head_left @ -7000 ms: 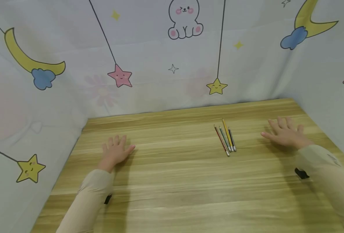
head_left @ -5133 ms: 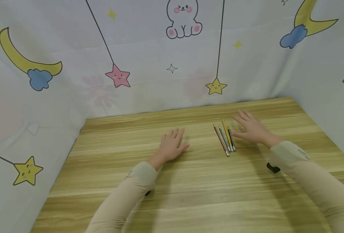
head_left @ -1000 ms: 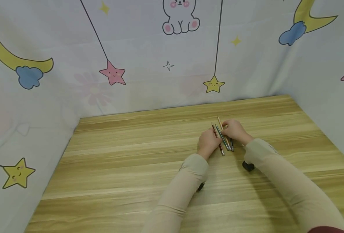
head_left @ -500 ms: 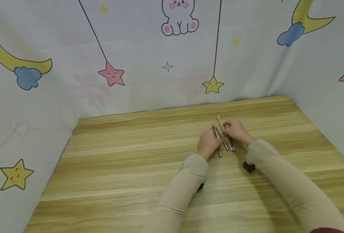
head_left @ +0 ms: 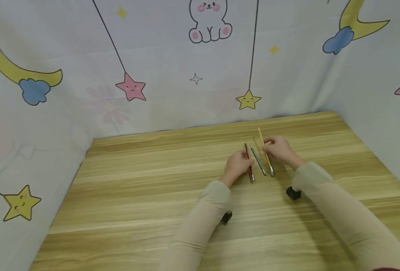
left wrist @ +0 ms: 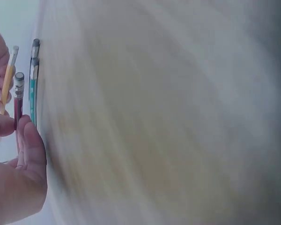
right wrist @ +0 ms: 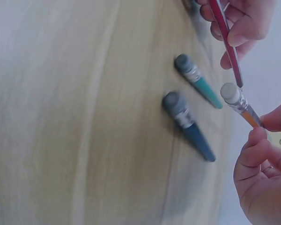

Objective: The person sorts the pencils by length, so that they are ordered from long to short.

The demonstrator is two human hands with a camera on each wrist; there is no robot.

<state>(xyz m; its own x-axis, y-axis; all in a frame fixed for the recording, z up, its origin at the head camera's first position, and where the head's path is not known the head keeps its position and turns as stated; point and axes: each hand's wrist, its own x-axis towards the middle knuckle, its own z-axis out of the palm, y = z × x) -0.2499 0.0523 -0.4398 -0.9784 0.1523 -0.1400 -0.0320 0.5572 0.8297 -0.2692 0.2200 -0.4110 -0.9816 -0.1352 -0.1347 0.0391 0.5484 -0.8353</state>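
Note:
My left hand point(head_left: 238, 165) pinches a red pencil point(head_left: 248, 162) between thumb and fingers; its eraser end points up toward the camera in the left wrist view. My right hand point(head_left: 279, 148) pinches a yellow pencil point(head_left: 262, 136), whose white eraser point(right wrist: 230, 93) shows in the right wrist view. Between the hands a green pencil point(head_left: 258, 161) lies on the table. A dark blue pencil point(right wrist: 192, 133) also lies there, beneath the yellow one and mostly hidden in the head view. Both held pencils appear raised off the surface.
The wood-grain table point(head_left: 145, 195) stretches left and toward the front. A white curtain point(head_left: 172, 56) printed with stars and moons stands behind it and along both sides. A black wrist strap piece point(head_left: 293, 193) hangs under the right sleeve.
Both hands came in from the table's sides and took hold of pencils. Over the last half second the red pencil moved slightly left and the yellow one right, away from the green pencil.

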